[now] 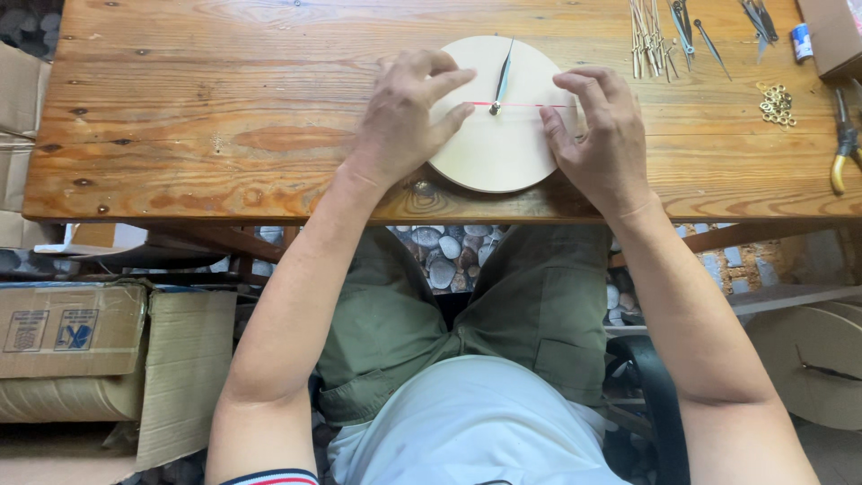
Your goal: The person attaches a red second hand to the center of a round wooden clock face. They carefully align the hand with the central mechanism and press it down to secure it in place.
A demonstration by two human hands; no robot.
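A round pale wooden clock face [503,148] lies flat on the wooden table [224,126] near its front edge. It carries a dark hand pointing up and a thin red hand [530,105] pointing right. My left hand [404,117] rests on the disc's left edge, fingers spread over the face. My right hand [603,130] rests against the disc's right edge, its fingertips touching the outer end of the red hand.
At the table's back right lie several loose clock hands [648,36], dark hands [687,22], a pile of small brass nuts [777,103], yellow-handled pliers [842,144] and a box corner [831,31]. Cardboard boxes [72,328] stand on the floor left; another wooden disc [808,359] lies lower right.
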